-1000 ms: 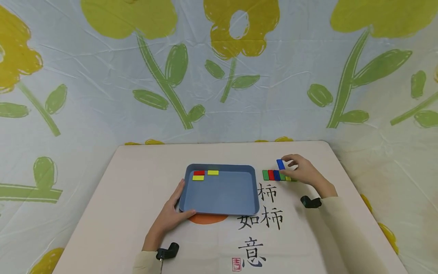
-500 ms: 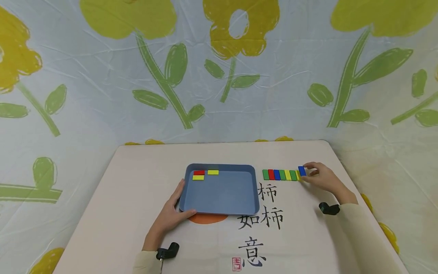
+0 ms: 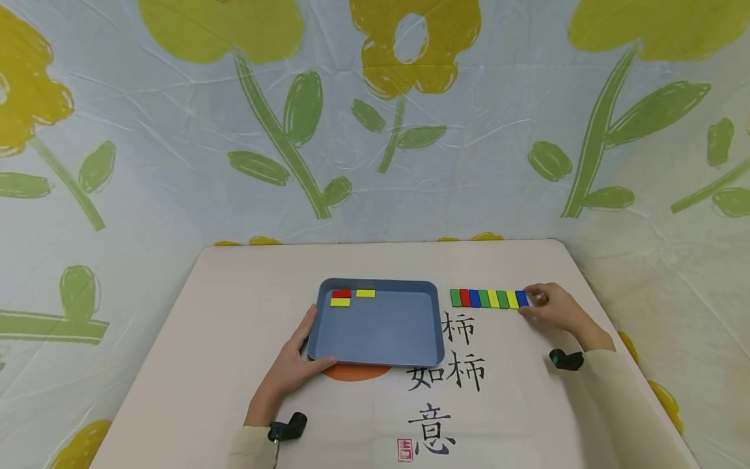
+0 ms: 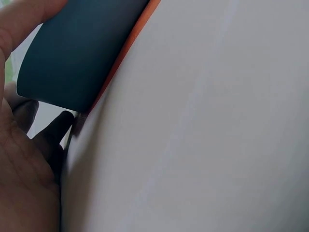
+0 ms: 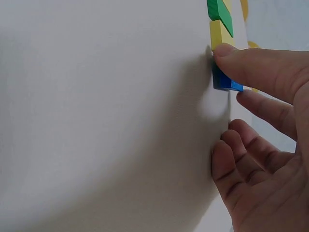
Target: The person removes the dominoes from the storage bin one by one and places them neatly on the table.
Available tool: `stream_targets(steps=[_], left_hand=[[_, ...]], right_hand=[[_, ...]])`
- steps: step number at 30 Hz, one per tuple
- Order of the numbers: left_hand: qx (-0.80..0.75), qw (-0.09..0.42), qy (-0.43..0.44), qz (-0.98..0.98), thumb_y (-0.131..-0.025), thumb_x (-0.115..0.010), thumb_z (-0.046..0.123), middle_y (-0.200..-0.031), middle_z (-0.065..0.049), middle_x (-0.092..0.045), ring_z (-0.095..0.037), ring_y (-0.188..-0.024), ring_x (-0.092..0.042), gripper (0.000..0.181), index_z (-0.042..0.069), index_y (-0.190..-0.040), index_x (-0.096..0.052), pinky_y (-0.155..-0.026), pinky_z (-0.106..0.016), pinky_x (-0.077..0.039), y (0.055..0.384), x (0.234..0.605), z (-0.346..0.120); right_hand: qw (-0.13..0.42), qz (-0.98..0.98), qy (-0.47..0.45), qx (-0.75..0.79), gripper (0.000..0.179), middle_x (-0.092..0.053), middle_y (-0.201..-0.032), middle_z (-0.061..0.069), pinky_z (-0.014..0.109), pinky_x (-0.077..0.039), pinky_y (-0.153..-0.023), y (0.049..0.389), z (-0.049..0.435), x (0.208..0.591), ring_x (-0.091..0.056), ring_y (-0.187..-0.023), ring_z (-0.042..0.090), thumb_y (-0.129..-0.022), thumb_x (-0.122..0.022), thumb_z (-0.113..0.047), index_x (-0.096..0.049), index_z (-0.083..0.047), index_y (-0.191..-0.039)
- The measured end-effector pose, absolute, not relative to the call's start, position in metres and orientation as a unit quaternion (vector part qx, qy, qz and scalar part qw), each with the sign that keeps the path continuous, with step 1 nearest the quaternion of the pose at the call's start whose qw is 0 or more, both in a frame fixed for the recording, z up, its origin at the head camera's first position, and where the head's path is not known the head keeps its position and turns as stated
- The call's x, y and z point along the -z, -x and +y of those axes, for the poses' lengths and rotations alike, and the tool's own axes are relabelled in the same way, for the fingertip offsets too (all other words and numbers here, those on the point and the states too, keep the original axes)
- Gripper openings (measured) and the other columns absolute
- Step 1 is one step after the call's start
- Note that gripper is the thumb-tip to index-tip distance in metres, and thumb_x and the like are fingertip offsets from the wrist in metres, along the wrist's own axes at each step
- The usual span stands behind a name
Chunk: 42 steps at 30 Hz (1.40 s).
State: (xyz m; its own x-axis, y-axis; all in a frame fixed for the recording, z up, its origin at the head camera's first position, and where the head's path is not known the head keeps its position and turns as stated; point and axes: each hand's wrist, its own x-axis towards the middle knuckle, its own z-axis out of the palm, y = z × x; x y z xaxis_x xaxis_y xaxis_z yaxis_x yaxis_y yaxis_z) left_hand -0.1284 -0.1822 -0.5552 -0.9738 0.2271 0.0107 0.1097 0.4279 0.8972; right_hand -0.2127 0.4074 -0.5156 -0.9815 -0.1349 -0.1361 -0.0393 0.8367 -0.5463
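Note:
My left hand (image 3: pixel 290 366) holds the near left corner of a blue-grey tray (image 3: pixel 381 335), its thumb at the front wall and its fingers along the left side. In the left wrist view the tray (image 4: pixel 77 53) fills the upper left, beside the thumb. At the right, my right hand (image 3: pixel 559 311) pinches a blue block (image 3: pixel 522 299) between thumb and index finger. That block lies flat at the right end of a row of coloured blocks, beside a yellow block (image 3: pixel 512 299). The right wrist view shows the thumb partly covering the blue block (image 5: pixel 223 82), other fingers curled loosely below.
Inside the tray, a red block (image 3: pixel 342 294) and two yellow ones lie near the far left corner. A green block (image 3: pixel 455 298) begins the row just right of the tray. Black brush characters (image 3: pixel 431 430) mark the cloth in front. Behind the table hangs a flower-print sheet (image 3: pixel 469 163).
My right hand has carried the blue block right, from above the row's middle to its right end, and laid it flat beside the yellow one. My left hand and the tray stay put.

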Motion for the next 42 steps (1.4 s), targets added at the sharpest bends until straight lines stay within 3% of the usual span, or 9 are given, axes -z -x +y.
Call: stream_targets(steps=[11,27,36,42], left_hand=[[-0.533,0.068,-0.089,0.839,-0.081,-0.089,0.036,-0.173,0.012,-0.011,-0.023,-0.161,-0.009,0.114,0.029,-0.167,-0.015,-0.127,-0.060,-0.015,0.127,0.552,-0.181],[-0.532,0.059,-0.093,0.839,-0.081,-0.089,0.035,-0.174,0.009,-0.011,-0.026,-0.161,-0.009,0.113,0.028,-0.167,-0.015,-0.126,-0.062,-0.015,0.128,0.555,-0.182],[-0.537,0.058,-0.095,0.836,-0.081,-0.089,0.033,-0.174,0.009,-0.011,-0.026,-0.161,-0.009,0.113,0.028,-0.167,-0.016,-0.126,-0.063,-0.015,0.128,0.556,-0.182],[-0.533,0.060,-0.091,0.839,-0.081,-0.089,0.036,-0.174,0.009,-0.011,-0.027,-0.161,-0.009,0.114,0.029,-0.167,-0.015,-0.126,-0.062,-0.016,0.127,0.556,-0.183]], right_hand=[[0.076,0.959,0.038,0.271,0.057,-0.058,-0.124,0.032,0.048,-0.055,-0.081,0.210,0.406,0.519,-0.059,-0.101,0.039,-0.088,-0.081,-0.023,-0.062,0.011,-0.130],[0.066,0.957,0.036,0.279,0.059,-0.053,-0.125,0.034,0.044,-0.053,-0.080,0.207,0.406,0.521,-0.057,-0.100,0.039,-0.088,-0.083,-0.023,-0.061,0.011,-0.131],[0.084,0.957,0.049,0.275,0.088,-0.052,-0.133,0.038,0.060,-0.052,-0.088,0.212,0.402,0.512,-0.059,-0.108,0.046,-0.086,-0.083,-0.027,-0.035,0.008,-0.151],[0.087,0.956,0.058,0.275,0.092,-0.046,-0.138,0.040,0.067,-0.049,-0.096,0.223,0.389,0.500,-0.055,-0.119,0.056,-0.090,-0.079,-0.034,-0.029,0.008,-0.155]])
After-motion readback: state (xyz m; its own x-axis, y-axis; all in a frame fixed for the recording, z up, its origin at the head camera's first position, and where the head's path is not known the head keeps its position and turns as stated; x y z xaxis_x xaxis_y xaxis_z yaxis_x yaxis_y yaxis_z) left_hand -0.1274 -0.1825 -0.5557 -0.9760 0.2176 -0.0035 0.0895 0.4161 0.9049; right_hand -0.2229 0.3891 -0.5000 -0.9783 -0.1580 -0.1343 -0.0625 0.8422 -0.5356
